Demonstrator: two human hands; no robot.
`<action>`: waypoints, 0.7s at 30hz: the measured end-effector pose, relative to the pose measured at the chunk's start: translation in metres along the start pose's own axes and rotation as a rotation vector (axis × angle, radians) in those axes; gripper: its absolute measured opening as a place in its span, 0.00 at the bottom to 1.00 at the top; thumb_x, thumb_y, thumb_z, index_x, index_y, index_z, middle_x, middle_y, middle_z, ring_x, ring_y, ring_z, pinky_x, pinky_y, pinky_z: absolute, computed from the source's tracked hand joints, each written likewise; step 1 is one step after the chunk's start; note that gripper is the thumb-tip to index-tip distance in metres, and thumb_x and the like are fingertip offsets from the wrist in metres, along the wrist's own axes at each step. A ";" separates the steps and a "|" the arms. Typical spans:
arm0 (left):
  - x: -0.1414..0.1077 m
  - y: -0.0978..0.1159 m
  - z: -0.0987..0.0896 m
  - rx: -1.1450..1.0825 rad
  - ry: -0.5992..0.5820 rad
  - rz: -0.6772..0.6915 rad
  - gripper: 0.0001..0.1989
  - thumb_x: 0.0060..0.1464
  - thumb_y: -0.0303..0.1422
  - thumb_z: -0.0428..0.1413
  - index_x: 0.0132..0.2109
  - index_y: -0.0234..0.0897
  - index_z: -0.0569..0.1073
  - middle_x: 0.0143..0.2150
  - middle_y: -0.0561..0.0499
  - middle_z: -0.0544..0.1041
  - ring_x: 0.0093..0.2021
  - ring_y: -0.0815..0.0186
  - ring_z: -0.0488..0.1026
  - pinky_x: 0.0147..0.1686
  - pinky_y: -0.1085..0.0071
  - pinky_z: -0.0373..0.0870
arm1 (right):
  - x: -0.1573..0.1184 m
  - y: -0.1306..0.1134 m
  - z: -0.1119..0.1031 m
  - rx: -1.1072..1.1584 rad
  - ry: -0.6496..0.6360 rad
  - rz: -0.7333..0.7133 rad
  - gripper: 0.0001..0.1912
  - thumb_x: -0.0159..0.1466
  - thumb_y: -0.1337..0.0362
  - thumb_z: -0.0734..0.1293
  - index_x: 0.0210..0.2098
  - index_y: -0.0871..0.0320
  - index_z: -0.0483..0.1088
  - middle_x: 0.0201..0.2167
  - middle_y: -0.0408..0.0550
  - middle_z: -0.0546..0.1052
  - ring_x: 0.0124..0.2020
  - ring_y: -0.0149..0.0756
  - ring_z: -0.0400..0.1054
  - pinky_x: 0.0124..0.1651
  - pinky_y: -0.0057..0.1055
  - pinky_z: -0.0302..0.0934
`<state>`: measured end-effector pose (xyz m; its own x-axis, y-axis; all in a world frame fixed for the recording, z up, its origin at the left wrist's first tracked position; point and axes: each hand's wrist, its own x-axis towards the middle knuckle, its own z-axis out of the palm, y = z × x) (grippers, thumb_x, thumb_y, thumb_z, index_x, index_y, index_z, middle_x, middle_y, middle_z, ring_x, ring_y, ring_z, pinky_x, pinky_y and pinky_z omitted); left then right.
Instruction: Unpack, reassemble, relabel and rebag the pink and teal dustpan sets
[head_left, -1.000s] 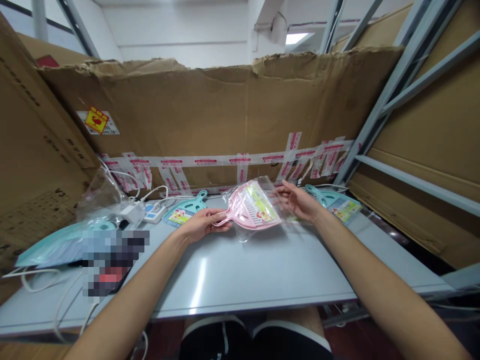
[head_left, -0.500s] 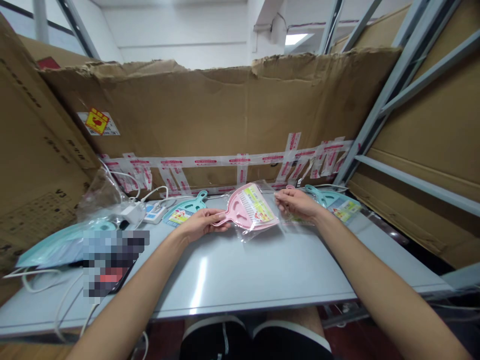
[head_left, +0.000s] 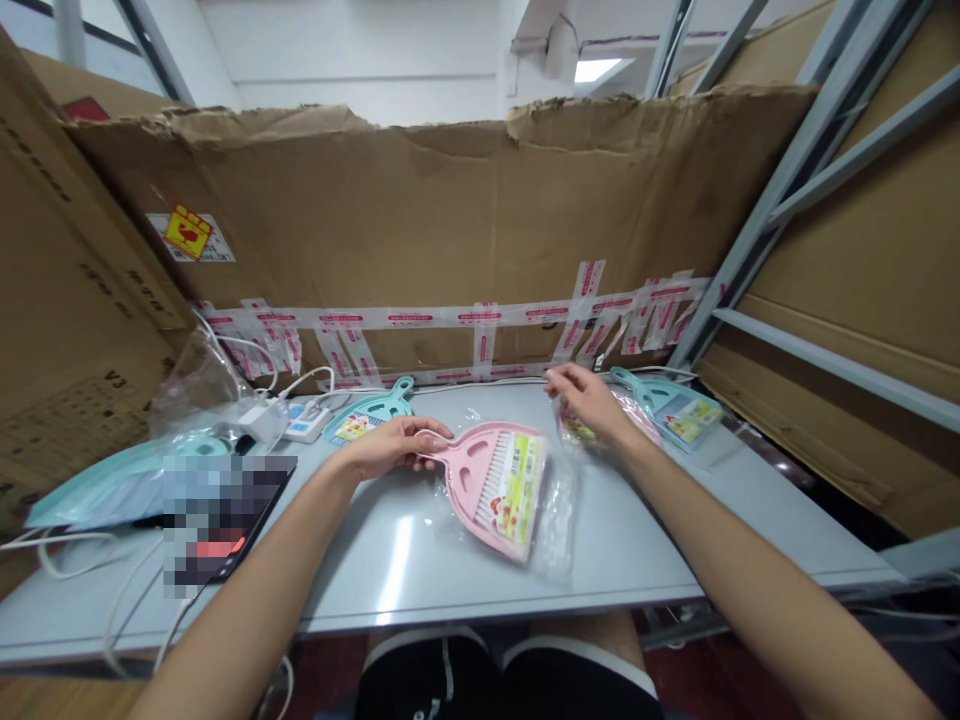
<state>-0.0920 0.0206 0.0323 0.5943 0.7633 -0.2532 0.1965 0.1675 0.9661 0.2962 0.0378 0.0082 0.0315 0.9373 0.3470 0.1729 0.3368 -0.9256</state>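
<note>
My left hand [head_left: 394, 445] is closed round the handle of a pink dustpan [head_left: 469, 470], which lies tilted low over the table in a clear plastic bag. A small brush with white bristles and a yellow-green label card [head_left: 517, 490] sit inside it. My right hand [head_left: 589, 400] is apart from this bag, its fingers loosely bent with nothing seen between them. Partly hidden behind that hand and wrist is another bagged pink dustpan [head_left: 637, 415]. A teal dustpan [head_left: 667, 400] lies just beyond it, and a second teal dustpan [head_left: 375, 405] rests behind my left hand.
A grey table [head_left: 345, 570] carries everything. On the left are a bagged teal item [head_left: 97, 490], a blurred-out phone [head_left: 255, 520], white cables and a power strip [head_left: 304, 422]. A tall taped cardboard sheet [head_left: 420, 220] stands behind, with a metal frame [head_left: 739, 260] at right.
The pink dustpan has swung down and toward me, its wide end now lower. My right hand has let go of the bag's edge and stays near the same place.
</note>
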 end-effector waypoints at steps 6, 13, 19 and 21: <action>0.011 -0.010 0.007 -0.071 0.015 -0.007 0.20 0.58 0.44 0.75 0.49 0.33 0.85 0.27 0.54 0.73 0.23 0.73 0.64 0.21 0.77 0.53 | -0.027 -0.004 0.040 -0.112 -0.521 0.051 0.22 0.70 0.44 0.75 0.51 0.54 0.82 0.40 0.48 0.85 0.39 0.40 0.78 0.40 0.33 0.69; 0.024 -0.013 0.018 -0.296 0.262 0.044 0.26 0.55 0.37 0.78 0.57 0.33 0.81 0.45 0.40 0.86 0.36 0.64 0.85 0.43 0.69 0.84 | -0.030 0.006 0.050 -0.087 -0.568 0.114 0.31 0.65 0.49 0.79 0.62 0.56 0.76 0.32 0.40 0.80 0.33 0.36 0.74 0.36 0.29 0.65; 0.028 -0.014 0.011 -0.334 0.470 0.203 0.24 0.58 0.39 0.75 0.57 0.35 0.80 0.67 0.35 0.80 0.47 0.56 0.88 0.49 0.61 0.87 | -0.016 0.005 0.029 -0.399 -0.206 0.118 0.25 0.68 0.61 0.75 0.63 0.58 0.75 0.35 0.45 0.85 0.36 0.40 0.79 0.40 0.31 0.68; 0.029 -0.016 0.007 -0.312 0.486 0.220 0.23 0.58 0.40 0.75 0.56 0.35 0.80 0.65 0.34 0.81 0.44 0.58 0.88 0.47 0.61 0.87 | -0.011 0.007 0.023 -0.551 -0.087 0.099 0.23 0.69 0.63 0.74 0.62 0.59 0.76 0.35 0.46 0.86 0.37 0.42 0.80 0.42 0.32 0.68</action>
<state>-0.0720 0.0356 0.0088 0.1577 0.9853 -0.0656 -0.1709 0.0927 0.9809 0.2748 0.0319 -0.0058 -0.0038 0.9740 0.2267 0.6620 0.1723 -0.7294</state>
